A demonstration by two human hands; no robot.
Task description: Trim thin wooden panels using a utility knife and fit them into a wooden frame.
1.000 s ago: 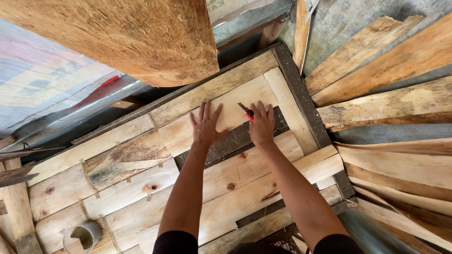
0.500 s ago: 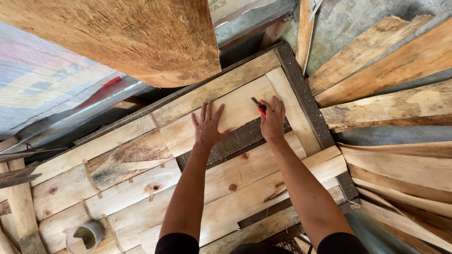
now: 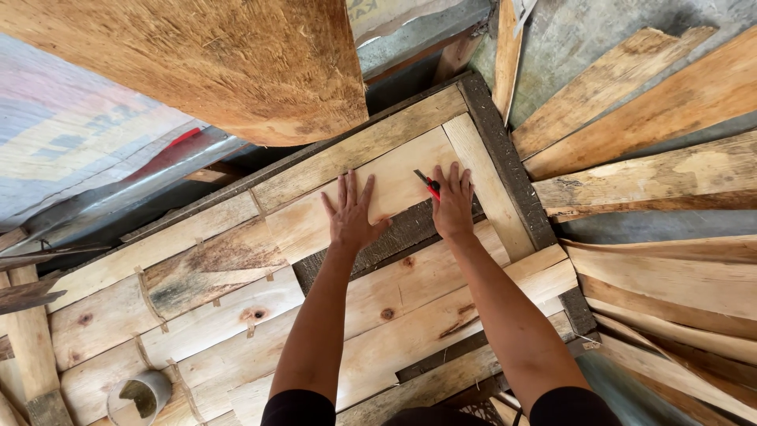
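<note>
The left hand [image 3: 352,214] lies flat and open, fingers spread, pressing on a pale, smooth rectangular wooden board [image 3: 378,193] that sits inside a rough frame of weathered planks [image 3: 505,162]. The right hand [image 3: 453,207] rests just beside it on the same board, palm down, with a small red-and-black cutter [image 3: 428,185] pinned under its thumb side, the tip poking out toward the left hand; it presses the tool rather than fully clenching it. Since the blade end points at the nearby left fingers, a slip of the board under the pressing palms could, I judge, send the cutter toward them, and the rough plank edges could give splinters. Well below the left forearm, at the near corner, a short grey open-ended pipe piece [image 3: 143,394] stands on the planks; it looks empty, though its inside is dark.
</note>
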